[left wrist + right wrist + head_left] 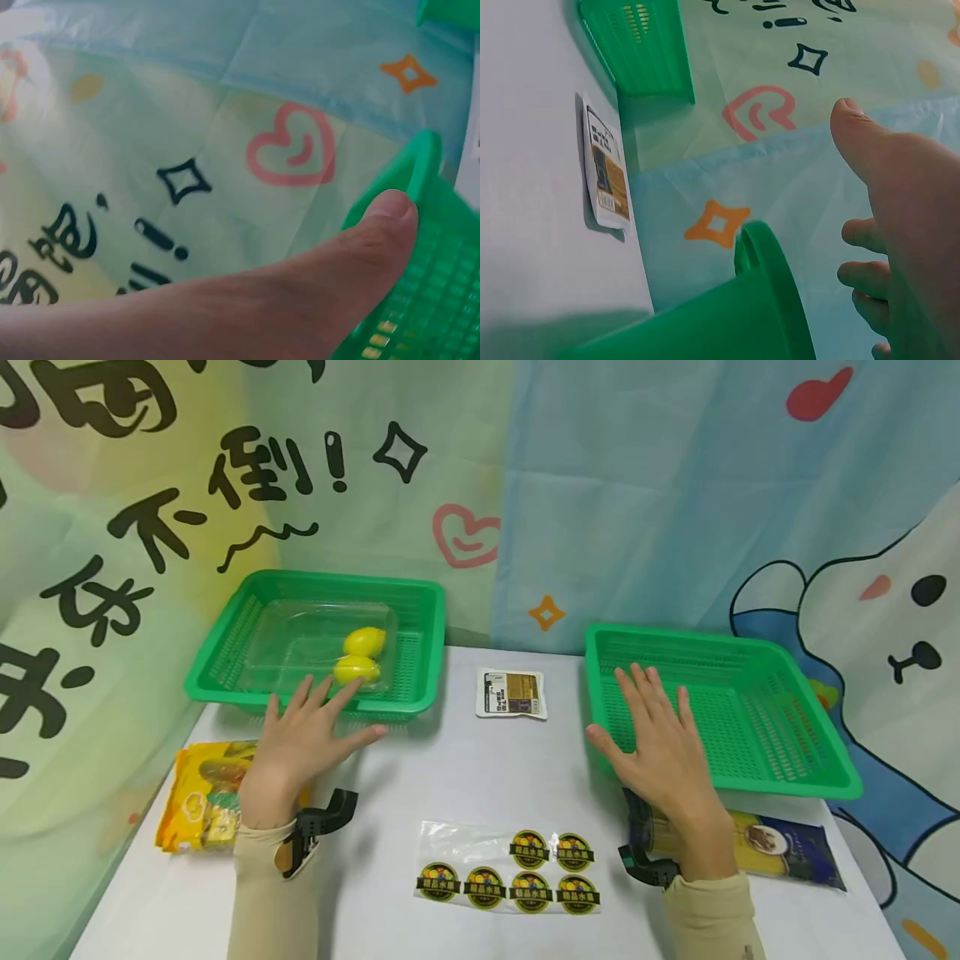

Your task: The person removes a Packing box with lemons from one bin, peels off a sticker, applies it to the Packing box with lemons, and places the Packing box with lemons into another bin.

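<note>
Fingers spread, the left hand hovers by the front rim of the left green basket, holding nothing. Inside that basket lies a clear plastic box with two yellow lemons at its right side. My right hand, also spread and holding nothing, overlaps the near left part of the right green basket in the head view. In the right wrist view the fingers are loosely parted, apart from the basket rim. The left wrist view shows the thumb overlapping the left basket's rim.
Between the baskets lies a small flat packet. A sheet of round fruit stickers is at the front middle. A yellow food bag sits under the left forearm, a dark pasta pack by the right. A printed curtain hangs behind.
</note>
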The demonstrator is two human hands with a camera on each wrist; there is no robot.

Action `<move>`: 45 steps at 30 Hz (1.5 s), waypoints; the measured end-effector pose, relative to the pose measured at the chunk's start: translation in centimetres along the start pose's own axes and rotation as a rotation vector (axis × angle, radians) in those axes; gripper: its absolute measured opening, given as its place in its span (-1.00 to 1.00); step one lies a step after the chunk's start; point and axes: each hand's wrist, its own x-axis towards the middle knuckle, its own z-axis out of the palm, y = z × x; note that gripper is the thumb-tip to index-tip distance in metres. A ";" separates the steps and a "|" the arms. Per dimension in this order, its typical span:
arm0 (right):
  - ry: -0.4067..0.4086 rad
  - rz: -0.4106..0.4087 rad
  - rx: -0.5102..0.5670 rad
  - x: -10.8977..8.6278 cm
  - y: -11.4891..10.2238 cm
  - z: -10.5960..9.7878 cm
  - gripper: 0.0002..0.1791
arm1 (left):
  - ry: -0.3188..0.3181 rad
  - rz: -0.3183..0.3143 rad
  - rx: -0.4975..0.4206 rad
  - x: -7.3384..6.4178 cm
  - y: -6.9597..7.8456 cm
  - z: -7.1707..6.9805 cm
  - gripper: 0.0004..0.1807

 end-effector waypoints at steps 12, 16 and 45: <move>0.029 -0.017 0.017 -1.0 -1.1 -0.4 -0.02 | 0.078 0.030 -0.069 0.1 -3.4 -1.0 -0.17; 0.010 0.001 0.071 -1.1 -2.1 -0.6 -0.07 | 0.187 0.090 -0.113 0.6 -3.6 -0.5 -0.41; -0.110 -0.057 0.662 11.4 -17.8 4.6 -0.48 | 0.416 0.110 -0.341 0.5 -8.7 1.0 -0.69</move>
